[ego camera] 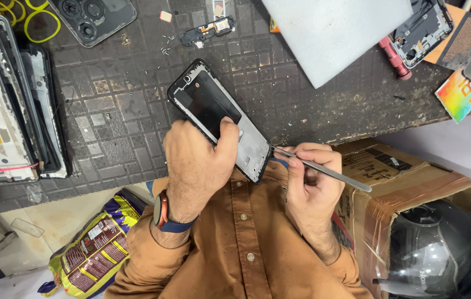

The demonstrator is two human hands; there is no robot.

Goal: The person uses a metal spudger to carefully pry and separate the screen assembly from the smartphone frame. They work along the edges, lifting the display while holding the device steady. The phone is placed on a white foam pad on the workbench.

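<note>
Risk I see: left hand [197, 166] grips phone frame [219, 119]; right hand [313, 182] pinches metal pry tool [324, 170] at frame corner, slip may scratch it.

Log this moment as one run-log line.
left hand: holds black phone frame | right hand: thin metal pry tool, tip at frame edge
</note>
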